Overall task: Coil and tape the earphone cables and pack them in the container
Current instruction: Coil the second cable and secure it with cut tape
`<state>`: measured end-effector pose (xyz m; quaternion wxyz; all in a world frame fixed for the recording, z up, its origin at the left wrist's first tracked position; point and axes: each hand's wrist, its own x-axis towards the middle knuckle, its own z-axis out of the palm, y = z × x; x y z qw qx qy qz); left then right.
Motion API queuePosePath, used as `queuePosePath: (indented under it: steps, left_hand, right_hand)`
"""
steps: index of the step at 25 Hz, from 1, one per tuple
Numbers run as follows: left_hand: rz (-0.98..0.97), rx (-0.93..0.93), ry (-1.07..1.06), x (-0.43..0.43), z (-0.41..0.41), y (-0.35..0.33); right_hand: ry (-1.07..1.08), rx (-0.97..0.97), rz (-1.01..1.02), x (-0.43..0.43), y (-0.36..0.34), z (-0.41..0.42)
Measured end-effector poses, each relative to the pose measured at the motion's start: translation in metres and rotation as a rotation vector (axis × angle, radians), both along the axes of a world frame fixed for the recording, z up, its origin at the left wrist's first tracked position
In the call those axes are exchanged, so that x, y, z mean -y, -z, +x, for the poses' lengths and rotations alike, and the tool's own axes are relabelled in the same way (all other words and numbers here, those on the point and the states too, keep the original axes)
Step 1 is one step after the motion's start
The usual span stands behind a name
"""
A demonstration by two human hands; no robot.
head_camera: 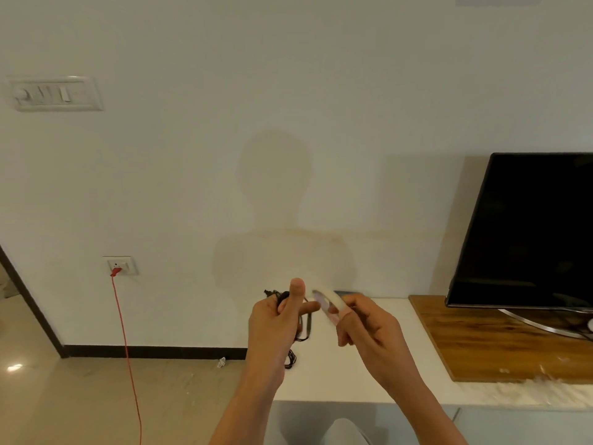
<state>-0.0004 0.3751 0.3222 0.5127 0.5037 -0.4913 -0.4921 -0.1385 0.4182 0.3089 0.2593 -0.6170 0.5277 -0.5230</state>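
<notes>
Left hand point(276, 319) grips coiled earphone cable point(303, 329) (thumb up), right hand point(365, 322) pinches tape roll point(327, 305) w/ fingers curled

- I had the left hand point(276, 319) raised, thumb upright, fingers curled round the coiled earphone cable point(307, 326).
- The right hand point(369, 322) was just beside it, fingers pinching the tape roll point(330, 300).
- Both bare forearms reached in from the lower edge, angled toward each other.

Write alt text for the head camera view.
A person's left hand grips a coiled black earphone cable while the right hand holds a roll of tape beside it, over a white counter. A dark TV stands at right; a red cord hangs from a wall socket at left.
</notes>
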Motion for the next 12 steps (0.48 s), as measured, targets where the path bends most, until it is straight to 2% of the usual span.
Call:
queuePosePath:
  steps: [2, 3, 5, 8, 10, 12]
  left_hand:
    - [-0.235, 0.255, -0.124, 0.001, 0.01, 0.008]
    - [-0.334, 0.29, -0.133, 0.003, 0.014, 0.011]
    - [-0.421, 0.259, 0.041, 0.007, 0.019, 0.012]
    - [-0.404, 0.131, 0.329, 0.01, 0.019, 0.012]
    - [-0.413, 0.103, 0.328, 0.01, 0.019, 0.017]
    - [-0.463, 0.086, 0.238, 0.009, 0.017, 0.023]
  right_hand:
    - [-0.045, 0.04, 0.021, -0.003, -0.005, -0.003]
    - [-0.077, 0.08, 0.051, -0.004, -0.007, -0.005]
    - [-0.145, 0.182, 0.137, -0.004, -0.012, -0.006]
    - [-0.201, 0.361, 0.217, -0.002, -0.013, -0.004]
    - [-0.214, 0.47, 0.225, -0.002, -0.015, -0.003]
    - [-0.25, 0.459, 0.182, -0.005, -0.019, -0.002]
